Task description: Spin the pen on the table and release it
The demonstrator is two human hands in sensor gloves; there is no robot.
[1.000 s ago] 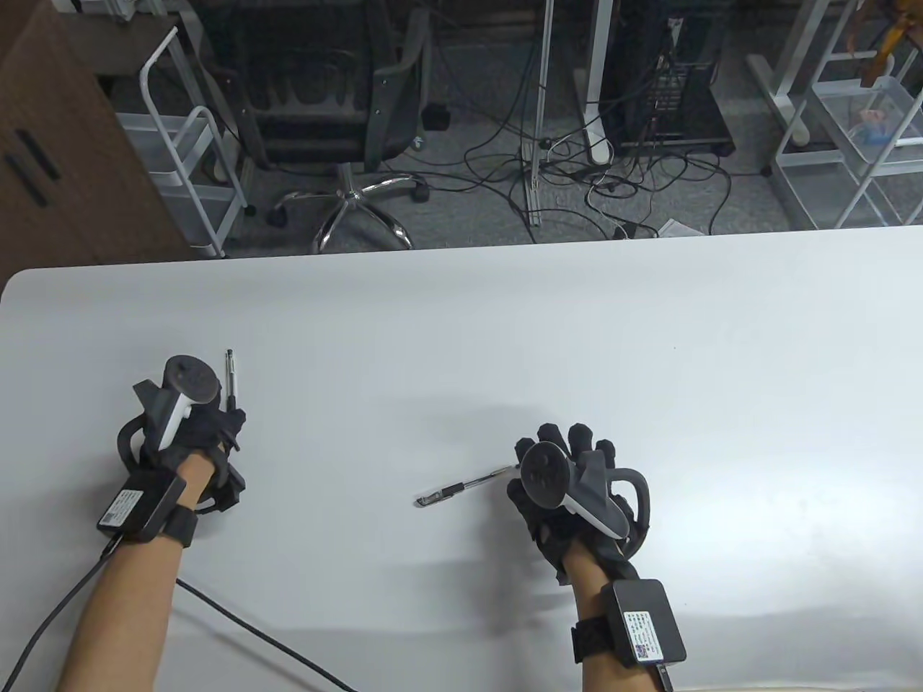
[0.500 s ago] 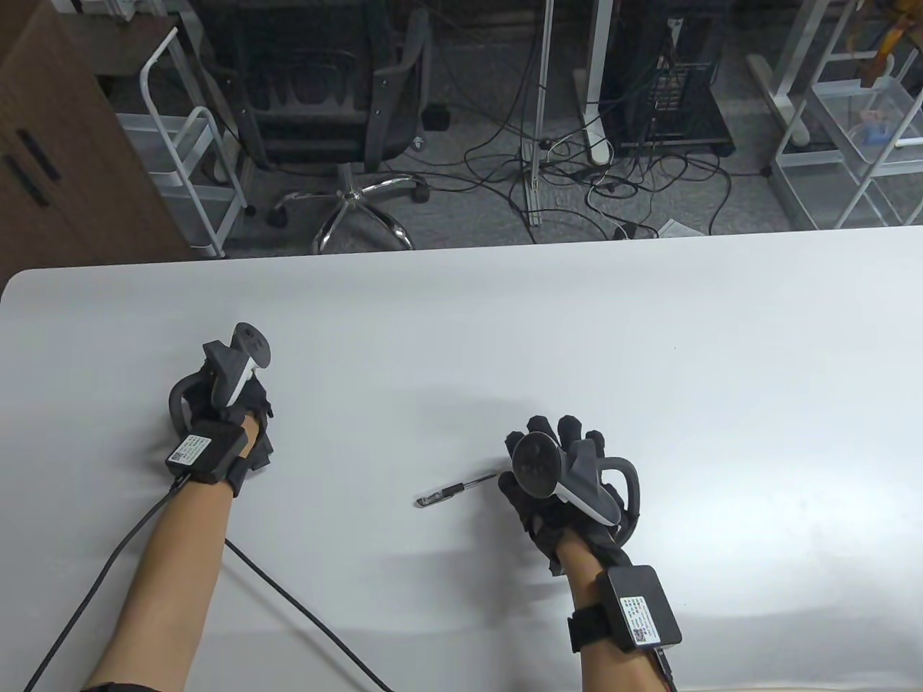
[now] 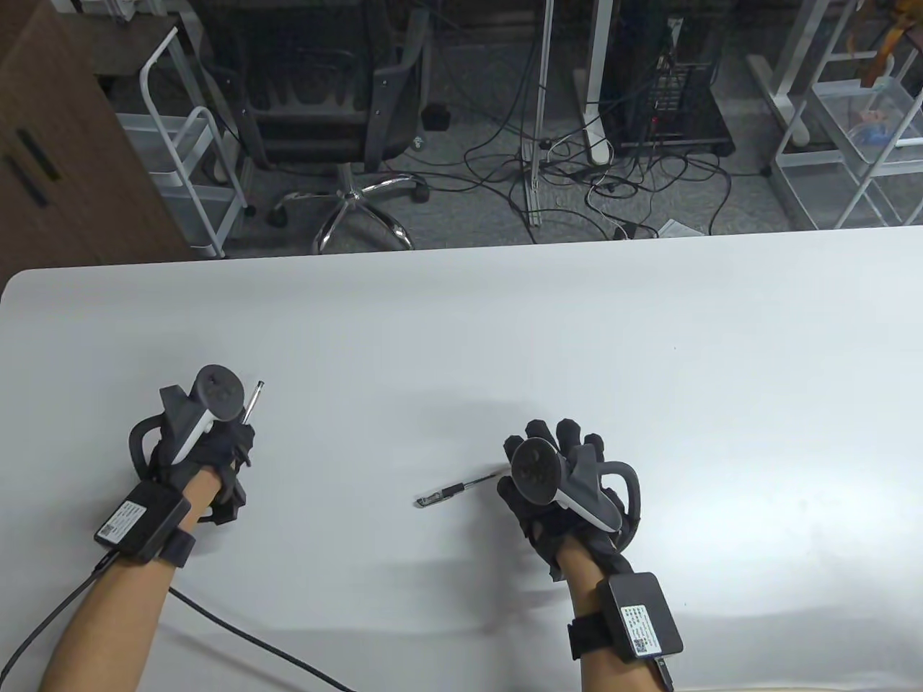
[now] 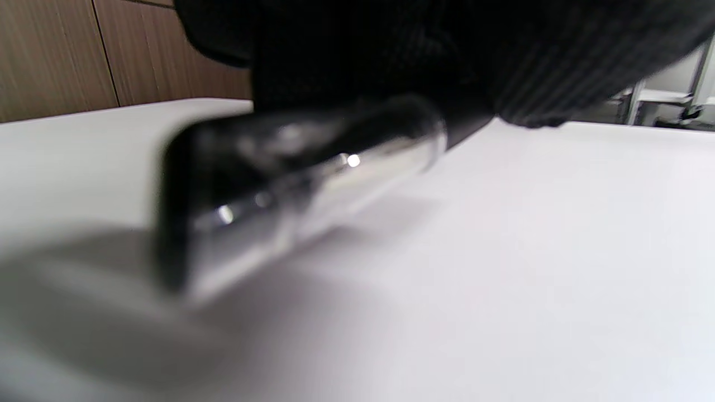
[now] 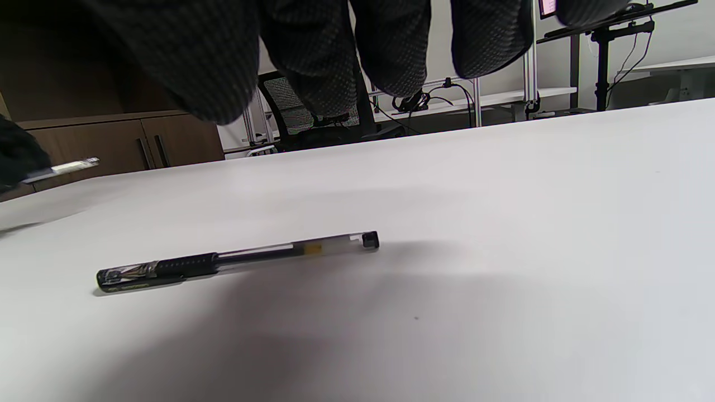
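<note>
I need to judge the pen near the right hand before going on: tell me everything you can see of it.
The pen is a slim clear-barrelled stick pen with a black ribbed grip, a capped end and a black end plug. It lies flat on the white table, slanted in the table view, its plug end toward the right hand. In the right wrist view the fingers hang above it; nothing touches it.

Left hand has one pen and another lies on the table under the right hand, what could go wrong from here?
1. The left hand holds its pen by one end, so it may slip out before a clean spin.
2. The second pen lies loose under the right hand, whose fingers hover above it; a bump might roll it along the table.
</note>
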